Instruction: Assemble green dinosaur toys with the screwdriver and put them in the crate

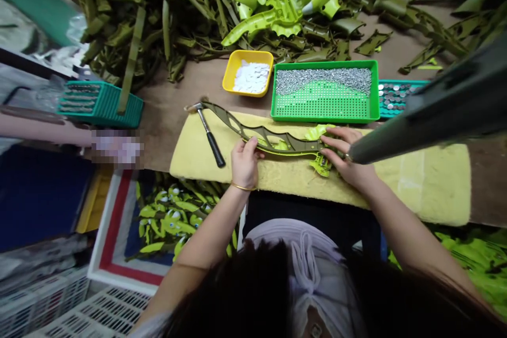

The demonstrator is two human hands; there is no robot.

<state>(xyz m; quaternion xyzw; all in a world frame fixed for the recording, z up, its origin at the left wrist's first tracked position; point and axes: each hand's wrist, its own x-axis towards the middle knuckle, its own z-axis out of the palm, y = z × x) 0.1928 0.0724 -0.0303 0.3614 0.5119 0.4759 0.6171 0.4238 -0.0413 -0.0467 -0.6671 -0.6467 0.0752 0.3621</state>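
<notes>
- And the curved olive-and-lime piece (293, 143) is being gripped at its lower edge by the left hand (244, 165), thumb against it!
- Its right end is being touched by the right hand's (346, 158) fingers; whether it is being clasped there cannot be told.
- The piece is being held over the yellow pad (431, 179), left tip just beside the hammer's (212, 140) head.
- Beyond, small metal parts (328, 75) are being held by a green tray (317, 105), white bits (251, 78) by a yellow bowl (245, 93).
- Farther out, the table (206, 76) is being heaped with olive parts (119, 21).
</notes>
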